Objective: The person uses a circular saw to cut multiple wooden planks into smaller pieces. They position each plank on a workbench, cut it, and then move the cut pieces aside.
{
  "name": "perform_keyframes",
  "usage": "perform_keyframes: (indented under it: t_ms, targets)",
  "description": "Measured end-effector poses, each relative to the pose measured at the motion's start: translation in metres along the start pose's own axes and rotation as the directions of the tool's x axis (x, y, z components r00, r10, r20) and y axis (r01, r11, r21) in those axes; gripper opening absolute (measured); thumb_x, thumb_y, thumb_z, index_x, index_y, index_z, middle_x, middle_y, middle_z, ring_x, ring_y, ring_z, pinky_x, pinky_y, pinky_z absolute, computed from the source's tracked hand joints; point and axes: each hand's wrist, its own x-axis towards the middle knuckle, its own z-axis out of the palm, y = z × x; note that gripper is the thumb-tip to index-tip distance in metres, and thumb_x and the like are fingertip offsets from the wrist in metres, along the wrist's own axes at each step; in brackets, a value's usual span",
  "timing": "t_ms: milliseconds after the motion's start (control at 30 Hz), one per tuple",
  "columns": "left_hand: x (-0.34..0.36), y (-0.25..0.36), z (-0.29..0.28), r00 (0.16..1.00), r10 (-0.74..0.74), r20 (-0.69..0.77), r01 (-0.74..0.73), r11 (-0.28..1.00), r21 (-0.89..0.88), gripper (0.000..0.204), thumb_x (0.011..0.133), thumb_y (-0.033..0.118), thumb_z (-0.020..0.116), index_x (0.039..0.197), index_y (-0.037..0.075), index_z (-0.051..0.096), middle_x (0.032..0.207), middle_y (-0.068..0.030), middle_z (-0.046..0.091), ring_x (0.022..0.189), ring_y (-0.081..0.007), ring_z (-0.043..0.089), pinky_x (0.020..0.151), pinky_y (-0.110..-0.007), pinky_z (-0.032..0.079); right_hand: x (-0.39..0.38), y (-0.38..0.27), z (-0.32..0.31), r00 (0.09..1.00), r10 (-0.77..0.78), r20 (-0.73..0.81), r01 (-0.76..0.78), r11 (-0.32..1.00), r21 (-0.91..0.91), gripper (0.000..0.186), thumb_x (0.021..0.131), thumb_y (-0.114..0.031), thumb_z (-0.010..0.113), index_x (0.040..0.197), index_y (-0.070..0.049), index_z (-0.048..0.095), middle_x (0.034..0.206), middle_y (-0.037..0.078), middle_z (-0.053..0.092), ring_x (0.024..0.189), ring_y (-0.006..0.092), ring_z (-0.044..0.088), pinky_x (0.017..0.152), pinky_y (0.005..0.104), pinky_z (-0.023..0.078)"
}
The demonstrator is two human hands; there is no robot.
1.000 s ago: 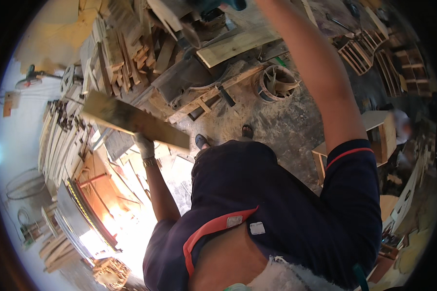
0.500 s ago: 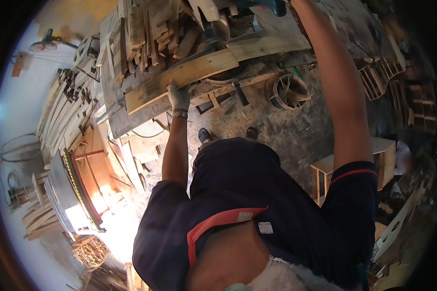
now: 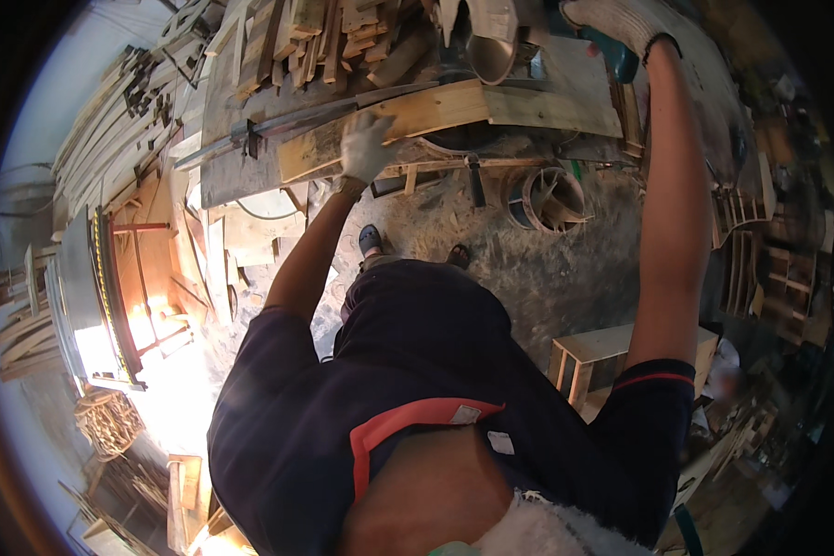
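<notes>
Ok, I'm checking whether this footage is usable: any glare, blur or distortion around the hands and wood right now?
Head view: glare burns out a white patch at lower left; head view: the left hand looks slightly blurred, the plank clearer; head view: the right hand sits near the top edge; head view: fisheye bending curves straight edges, with dark corners.
</notes>
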Motion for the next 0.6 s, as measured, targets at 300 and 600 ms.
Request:
perform_keyframes:
  t_ms: [300, 600]
  targets:
    - [0.032, 0.015, 0.047, 0.945, 0.328, 0.007, -0.324, 0.930, 0.175, 0.055, 0.086, 0.048, 0.072, 0.132, 0.017, 0.066, 0.131, -0.0089, 0.060, 0.131, -0.0301, 0.049, 0.108, -0.056, 0.040, 0.011, 0.006, 0.011, 0.984, 0.044, 0.174, -0.092, 0.956, 0.279, 0.049, 0.093, -0.028, 0.060, 0.135, -0.002, 0.054, 0.087, 0.010, 0.066, 0.058, 0.0167, 0.065, 0.061, 0.0354, 0.056]
    - [0.022, -0.015, 0.032, 0.913, 0.407, -0.010, -0.396, 0.894, 0.211, 0.046, 0.086, 0.045, 0.072, 0.123, 0.018, 0.067, 0.122, -0.0058, 0.059, 0.126, -0.0288, 0.051, 0.108, -0.054, 0.040, -0.010, 0.003, 0.018, 0.982, 0.095, 0.165, -0.149, 0.921, 0.360, 0.047, 0.090, -0.026, 0.061, 0.127, 0.003, 0.058, 0.092, 0.014, 0.069, 0.061, 0.0204, 0.070, 0.057, 0.0341, 0.057]
